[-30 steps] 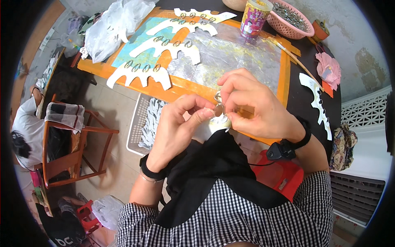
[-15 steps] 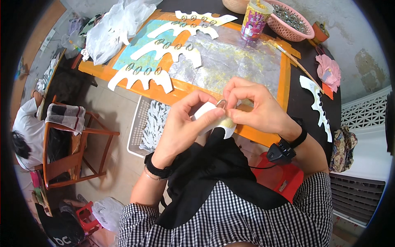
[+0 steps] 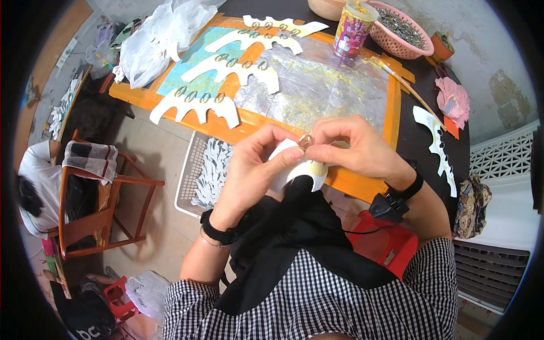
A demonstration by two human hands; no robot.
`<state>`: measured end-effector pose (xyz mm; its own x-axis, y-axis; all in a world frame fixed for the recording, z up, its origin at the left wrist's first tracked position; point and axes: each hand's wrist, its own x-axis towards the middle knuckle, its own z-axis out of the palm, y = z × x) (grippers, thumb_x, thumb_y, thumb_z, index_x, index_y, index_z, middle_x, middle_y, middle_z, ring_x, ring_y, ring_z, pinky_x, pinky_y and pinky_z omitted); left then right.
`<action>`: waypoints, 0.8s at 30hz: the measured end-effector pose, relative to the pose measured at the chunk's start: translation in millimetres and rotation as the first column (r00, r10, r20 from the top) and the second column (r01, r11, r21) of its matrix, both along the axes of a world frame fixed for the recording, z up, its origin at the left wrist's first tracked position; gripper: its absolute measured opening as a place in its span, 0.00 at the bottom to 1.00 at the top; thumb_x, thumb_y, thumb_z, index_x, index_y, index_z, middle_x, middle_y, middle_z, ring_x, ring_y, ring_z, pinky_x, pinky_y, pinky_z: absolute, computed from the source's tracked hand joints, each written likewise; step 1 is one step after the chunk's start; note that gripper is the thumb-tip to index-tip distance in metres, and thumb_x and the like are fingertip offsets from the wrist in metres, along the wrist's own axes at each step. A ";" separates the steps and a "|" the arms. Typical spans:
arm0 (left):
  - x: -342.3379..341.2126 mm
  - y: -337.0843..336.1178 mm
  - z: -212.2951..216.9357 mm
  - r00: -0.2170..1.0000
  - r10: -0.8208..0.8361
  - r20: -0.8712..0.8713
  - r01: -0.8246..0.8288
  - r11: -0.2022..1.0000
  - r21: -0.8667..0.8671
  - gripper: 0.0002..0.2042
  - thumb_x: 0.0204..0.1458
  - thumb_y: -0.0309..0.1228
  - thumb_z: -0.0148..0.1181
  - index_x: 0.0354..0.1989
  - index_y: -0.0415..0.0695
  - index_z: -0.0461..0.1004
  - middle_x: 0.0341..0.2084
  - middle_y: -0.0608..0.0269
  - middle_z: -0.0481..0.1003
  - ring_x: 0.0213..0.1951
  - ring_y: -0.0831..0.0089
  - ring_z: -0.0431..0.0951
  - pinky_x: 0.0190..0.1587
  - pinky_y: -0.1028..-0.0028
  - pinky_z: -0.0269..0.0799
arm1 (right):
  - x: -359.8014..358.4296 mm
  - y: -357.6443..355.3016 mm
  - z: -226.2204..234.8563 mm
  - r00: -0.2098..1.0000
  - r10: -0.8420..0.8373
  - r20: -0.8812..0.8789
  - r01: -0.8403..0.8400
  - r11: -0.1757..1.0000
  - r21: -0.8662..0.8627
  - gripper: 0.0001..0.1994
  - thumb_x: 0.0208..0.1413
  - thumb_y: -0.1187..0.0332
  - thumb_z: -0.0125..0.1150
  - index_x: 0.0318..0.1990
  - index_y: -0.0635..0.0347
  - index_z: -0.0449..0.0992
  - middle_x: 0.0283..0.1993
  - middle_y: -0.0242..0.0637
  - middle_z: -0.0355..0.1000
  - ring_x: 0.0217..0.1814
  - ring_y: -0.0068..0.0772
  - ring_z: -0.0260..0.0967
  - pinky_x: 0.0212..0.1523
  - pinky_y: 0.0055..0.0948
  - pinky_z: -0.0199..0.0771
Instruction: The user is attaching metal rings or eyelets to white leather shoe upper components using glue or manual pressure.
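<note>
Close above my lap, my left hand [image 3: 255,161] pinches a white scalloped piece [image 3: 311,170] with a yellowish tint, its thumb lying along the top. A small metal ring [image 3: 306,140] stands up from the piece between my two hands. My right hand [image 3: 357,148] is closed on the piece beside the ring, thumb and forefinger together; its fingers hide part of the piece. Similar white scalloped pieces with metal rings, such as the nearest one [image 3: 195,109], lie in rows on the table's left side.
Orange tape [image 3: 362,186] edges the table mat [image 3: 317,79]. A tub [image 3: 352,31], a pink basket of metal parts [image 3: 399,29], a brush [image 3: 405,82] and another scalloped piece [image 3: 436,144] lie beyond. A crate [image 3: 184,187] of white pieces stands below; a person [image 3: 39,181] sits left.
My right hand has lowered slightly and its raised fingers have come down, with the thumb now nearer the ring. My left hand keeps its hold on the piece.
</note>
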<state>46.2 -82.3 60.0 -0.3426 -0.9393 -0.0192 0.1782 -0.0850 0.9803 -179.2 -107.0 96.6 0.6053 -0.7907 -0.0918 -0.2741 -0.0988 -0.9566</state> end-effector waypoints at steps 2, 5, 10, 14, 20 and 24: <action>-1.4 -0.3 -0.9 0.999 -0.012 0.032 0.012 1.000 -0.005 0.09 0.62 0.32 0.64 0.43 0.39 0.76 0.35 0.69 0.79 0.37 0.85 0.76 0.42 0.82 0.71 | 0.9 0.9 -5.5 1.000 -0.002 0.010 0.002 1.000 -0.024 0.09 0.63 0.69 0.62 0.35 0.67 0.78 0.36 0.32 0.76 0.38 0.18 0.69 0.40 0.22 0.69; 0.7 1.2 -1.1 0.992 -0.039 0.120 0.046 0.998 -0.053 0.11 0.65 0.36 0.59 0.42 0.39 0.76 0.32 0.70 0.77 0.34 0.86 0.73 0.37 0.82 0.69 | 2.5 2.0 -12.5 0.998 -0.042 0.037 0.044 0.998 -0.052 0.10 0.63 0.68 0.63 0.34 0.66 0.76 0.32 0.31 0.74 0.35 0.18 0.68 0.37 0.24 0.67; -0.3 1.1 7.7 0.932 -0.071 0.355 0.106 0.991 -0.078 0.15 0.69 0.39 0.53 0.38 0.39 0.75 0.23 0.73 0.72 0.27 0.88 0.69 0.29 0.81 0.64 | 4.7 2.8 -14.7 0.998 -0.058 0.022 0.062 0.976 -0.207 0.10 0.63 0.68 0.63 0.33 0.66 0.73 0.29 0.36 0.70 0.32 0.26 0.67 0.35 0.29 0.66; -0.1 -0.8 -1.8 0.970 -0.049 0.240 0.072 0.993 -0.088 0.17 0.70 0.40 0.51 0.35 0.40 0.75 0.21 0.77 0.68 0.25 0.90 0.64 0.25 0.80 0.60 | 5.2 3.5 -2.1 1.000 0.016 -0.004 -0.017 0.953 -0.303 0.11 0.61 0.69 0.63 0.32 0.66 0.71 0.30 0.42 0.69 0.31 0.38 0.67 0.35 0.34 0.66; 3.1 -11.0 -3.3 0.981 -0.193 0.015 0.194 0.980 -0.038 0.17 0.70 0.42 0.51 0.37 0.40 0.75 0.25 0.77 0.70 0.29 0.90 0.64 0.30 0.83 0.62 | 4.7 4.8 -0.5 0.999 0.038 0.035 -0.020 0.911 -0.411 0.11 0.60 0.70 0.64 0.31 0.67 0.70 0.30 0.44 0.68 0.31 0.41 0.66 0.35 0.36 0.66; -3.2 -4.6 4.2 1.000 0.024 -0.018 -0.018 0.960 0.279 0.18 0.69 0.44 0.53 0.45 0.37 0.77 0.31 0.74 0.76 0.33 0.88 0.72 0.35 0.83 0.67 | 5.9 5.2 -6.1 0.999 -0.020 0.045 0.036 0.920 -0.391 0.11 0.59 0.70 0.65 0.31 0.67 0.71 0.31 0.44 0.69 0.33 0.40 0.68 0.36 0.34 0.67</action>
